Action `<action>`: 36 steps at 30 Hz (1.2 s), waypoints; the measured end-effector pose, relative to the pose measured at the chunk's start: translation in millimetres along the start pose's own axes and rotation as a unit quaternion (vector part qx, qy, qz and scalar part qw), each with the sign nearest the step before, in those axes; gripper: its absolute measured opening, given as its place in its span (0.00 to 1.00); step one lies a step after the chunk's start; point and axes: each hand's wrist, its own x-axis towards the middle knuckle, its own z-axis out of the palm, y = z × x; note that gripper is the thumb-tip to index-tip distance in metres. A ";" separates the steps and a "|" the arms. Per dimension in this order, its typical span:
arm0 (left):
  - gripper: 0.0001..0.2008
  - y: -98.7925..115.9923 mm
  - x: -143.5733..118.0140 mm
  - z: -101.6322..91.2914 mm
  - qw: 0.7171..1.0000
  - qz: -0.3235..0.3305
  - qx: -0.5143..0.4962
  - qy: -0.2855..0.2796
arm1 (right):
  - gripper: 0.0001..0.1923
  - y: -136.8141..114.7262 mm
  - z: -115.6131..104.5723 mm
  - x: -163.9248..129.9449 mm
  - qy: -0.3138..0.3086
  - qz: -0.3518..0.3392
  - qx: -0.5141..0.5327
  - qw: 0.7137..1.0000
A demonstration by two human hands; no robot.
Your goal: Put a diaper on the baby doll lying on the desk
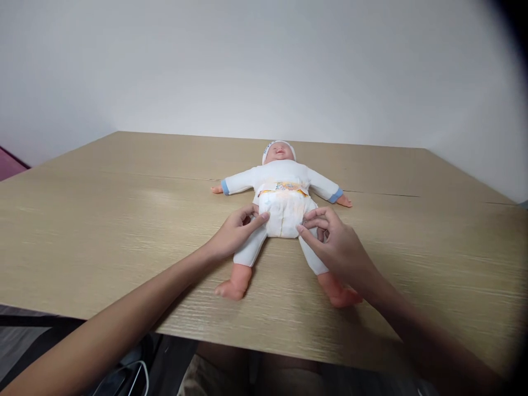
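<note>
A baby doll (280,171) in a white outfit with blue cuffs lies on its back, head toward the wall and legs spread toward me. Over its hips is a white diaper (282,212) with an orange printed waistband. My left hand (239,230) pinches the diaper's left edge, thumb on the front and fingers partly hidden beside the hip. On the opposite edge, my right hand (332,236) has thumb and fingers closed on the diaper near the leg opening. Both forearms reach in from the lower corners.
The doll rests on a light wood-grain table (124,220) with a seam across it. Behind stands a pale wall (264,66). Below the front edge are my legs (214,374) and a white cable (142,371). A pink item (10,165) shows at far left.
</note>
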 end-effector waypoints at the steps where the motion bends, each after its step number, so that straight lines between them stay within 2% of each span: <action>1: 0.25 0.3 0.3 0.0 1.000 0.001 -0.002 0.002 | 0.22 -0.6 -2.2 0.7 -0.003 0.006 -0.012 1.000; 4: 0.24 0.7 0.6 0.4 1.000 0.005 0.004 0.006 | 0.18 -3.3 -5.9 2.2 -0.020 0.010 -0.033 0.999; 9: 0.23 -1.5 0.3 -0.1 1.000 0.002 -0.003 0.000 | 0.15 -8.5 -5.3 0.0 -0.008 -0.012 -0.072 0.997; 13: 0.23 -3.6 1.1 -1.1 1.000 0.003 -0.007 -0.003 | 0.15 -8.9 -3.3 -2.3 -0.018 -0.013 -0.063 0.998; 20: 0.24 -1.6 0.4 -1.0 0.999 -0.009 -0.033 0.004 | 0.20 -7.3 0.6 -5.5 0.005 0.038 -0.017 0.999; 27: 0.23 -2.1 0.3 -0.1 0.999 -0.006 -0.045 0.008 | 0.14 -8.9 1.8 -4.1 -0.009 -0.015 -0.078 0.997; 32: 0.23 -4.1 0.0 0.1 0.999 -0.001 -0.041 0.007 | 0.15 2.5 11.8 -0.5 -0.016 -0.065 -0.046 0.997; 36: 0.22 -5.7 0.7 0.8 0.999 0.006 -0.051 0.008 | 0.19 9.7 12.8 2.7 -0.033 -0.031 0.009 0.999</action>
